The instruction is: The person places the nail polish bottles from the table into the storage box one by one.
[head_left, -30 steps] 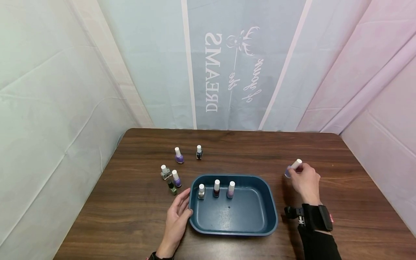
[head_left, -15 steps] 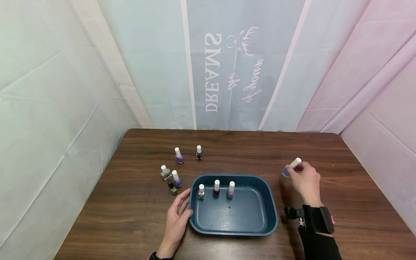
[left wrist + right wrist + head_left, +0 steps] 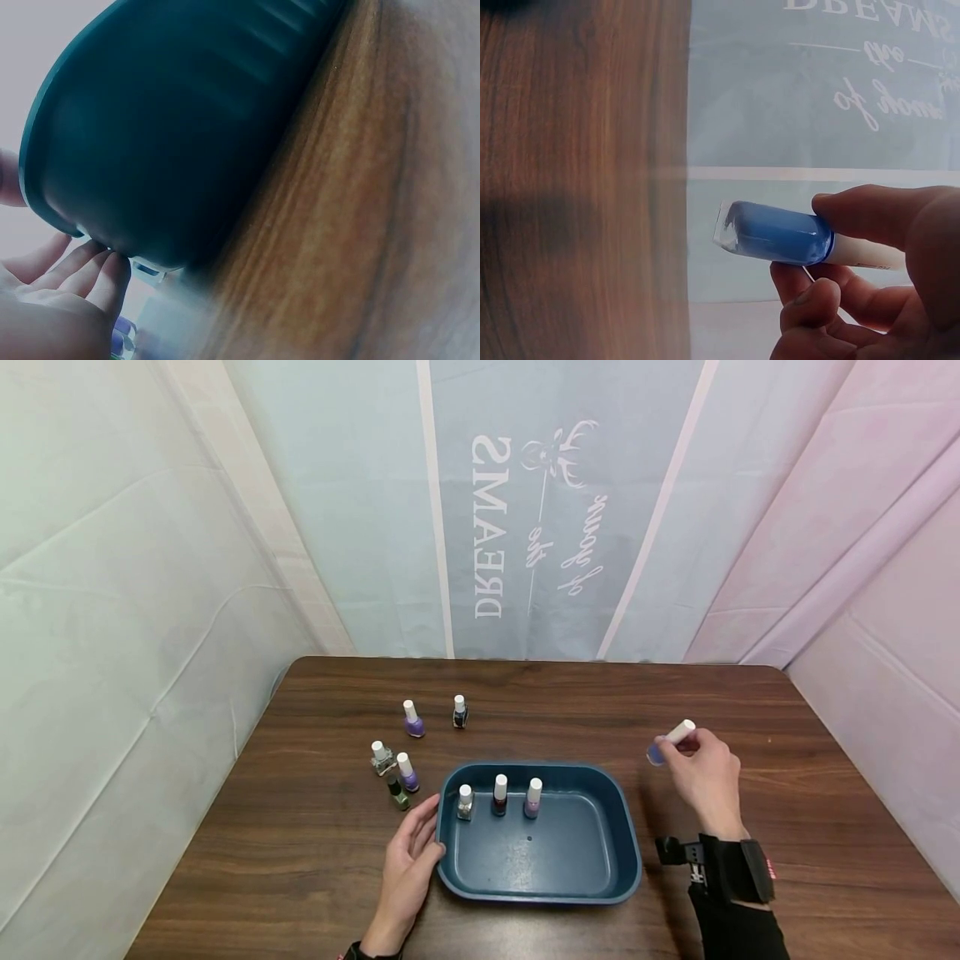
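In the head view my right hand [image 3: 703, 781] holds a nail polish bottle [image 3: 776, 231] above the right part of the table. The bottle has blue polish and a white cap [image 3: 681, 732]; thumb and fingers pinch it around the neck, and it lies tilted. My left hand [image 3: 408, 868] holds the left side of a dark blue tray [image 3: 577, 860], fingertips against its outer wall [image 3: 165, 135] and thumb at the rim. Inside the tray stand a clear glittery bottle [image 3: 465, 803], a dark red bottle [image 3: 500, 796] and a pale pink bottle [image 3: 532, 800], all white-capped.
Left of the tray are a clear bottle [image 3: 383, 759], a purple bottle [image 3: 407, 772] and a green bottle with a dark cap [image 3: 397, 793], close together. Farther back stand another purple bottle [image 3: 413, 720] and a black one [image 3: 460, 713]. Cloth curtains [image 3: 360, 510] surround the wooden table [image 3: 300, 860].
My right hand has tilted the blue nail polish bottle further and moved it slightly left and up in the head view. The left hand and the tray have stayed put.
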Available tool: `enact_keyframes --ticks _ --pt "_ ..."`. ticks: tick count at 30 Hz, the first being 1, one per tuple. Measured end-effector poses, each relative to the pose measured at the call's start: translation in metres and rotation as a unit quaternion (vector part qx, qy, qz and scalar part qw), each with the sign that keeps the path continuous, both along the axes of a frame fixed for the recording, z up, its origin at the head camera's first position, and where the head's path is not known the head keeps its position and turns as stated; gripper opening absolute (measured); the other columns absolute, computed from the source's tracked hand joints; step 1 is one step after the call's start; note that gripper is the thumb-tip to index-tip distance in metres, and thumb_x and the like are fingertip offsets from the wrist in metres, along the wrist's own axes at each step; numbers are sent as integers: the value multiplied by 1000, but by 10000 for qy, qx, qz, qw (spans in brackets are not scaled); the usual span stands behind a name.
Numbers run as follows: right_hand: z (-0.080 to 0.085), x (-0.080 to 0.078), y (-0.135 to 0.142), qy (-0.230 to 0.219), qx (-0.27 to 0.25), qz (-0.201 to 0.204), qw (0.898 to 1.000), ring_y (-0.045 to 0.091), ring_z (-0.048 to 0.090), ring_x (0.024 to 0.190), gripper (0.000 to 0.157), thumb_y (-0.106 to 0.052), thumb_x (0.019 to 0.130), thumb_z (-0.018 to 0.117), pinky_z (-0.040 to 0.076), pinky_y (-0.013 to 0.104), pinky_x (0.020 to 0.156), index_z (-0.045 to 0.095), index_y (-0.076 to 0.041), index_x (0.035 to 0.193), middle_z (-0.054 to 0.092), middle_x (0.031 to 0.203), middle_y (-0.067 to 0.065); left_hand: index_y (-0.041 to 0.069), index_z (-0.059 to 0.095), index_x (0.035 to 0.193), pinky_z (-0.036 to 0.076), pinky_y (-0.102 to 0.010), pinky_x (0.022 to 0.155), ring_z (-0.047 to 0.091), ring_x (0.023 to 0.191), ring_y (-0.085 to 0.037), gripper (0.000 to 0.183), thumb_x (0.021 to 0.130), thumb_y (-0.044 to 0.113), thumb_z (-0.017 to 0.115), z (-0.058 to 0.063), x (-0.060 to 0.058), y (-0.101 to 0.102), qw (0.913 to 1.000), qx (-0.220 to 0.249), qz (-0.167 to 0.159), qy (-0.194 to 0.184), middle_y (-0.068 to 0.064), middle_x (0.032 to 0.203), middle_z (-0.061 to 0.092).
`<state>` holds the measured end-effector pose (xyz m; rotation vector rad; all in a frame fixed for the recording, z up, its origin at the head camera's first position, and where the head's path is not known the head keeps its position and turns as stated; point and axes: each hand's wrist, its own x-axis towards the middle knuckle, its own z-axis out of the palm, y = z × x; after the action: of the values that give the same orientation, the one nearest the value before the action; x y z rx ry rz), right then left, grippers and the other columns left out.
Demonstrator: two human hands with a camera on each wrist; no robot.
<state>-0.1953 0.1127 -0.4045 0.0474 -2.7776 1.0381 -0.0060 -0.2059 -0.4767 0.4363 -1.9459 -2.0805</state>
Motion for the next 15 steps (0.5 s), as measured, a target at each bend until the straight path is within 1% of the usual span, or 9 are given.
enact_keyframes --ticks 5,7,10,12,15 --pt "2 4 -3 142 -48 52 9999 35 61 87 40 -32 92 61 41 27 58 61 6 106 66 100 27 1 46 138 42 -20 104 45 135 -31 60 79 -12 47 0 0 0 10000 -3 -7 9 -16 145 46" --pt "3 6 -5 192 -81 86 9997 35 62 86 39 -31 92 62 38 30 64 62 6 105 67 99 27 1 46 138 42 -19 103 45 135 -31 61 79 -12 47 0 0 0 10000 27 -7 20 -16 145 46" --pt "4 8 -7 279 -97 117 9995 34 63 83 37 -31 92 63 37 32 65 62 5 103 68 96 26 0 45 139 42 -19 103 44 136 -31 61 79 -12 47 0 0 0 10000 37 -34 68 -16 146 45" --pt "5 9 -9 304 -105 118 9994 33 62 82 37 -31 91 63 35 33 65 63 4 101 68 95 25 0 45 139 42 -17 102 44 136 -31 60 80 -12 47 0 0 0 9999 63 -37 95 -16 146 45" --pt "6 10 -11 345 -68 109 9993 31 62 79 36 -32 90 64 36 30 60 63 3 99 69 92 24 -1 45 139 41 -16 102 44 135 -32 60 80 -13 47 0 0 0 9999 23 -47 137 -18 146 45"
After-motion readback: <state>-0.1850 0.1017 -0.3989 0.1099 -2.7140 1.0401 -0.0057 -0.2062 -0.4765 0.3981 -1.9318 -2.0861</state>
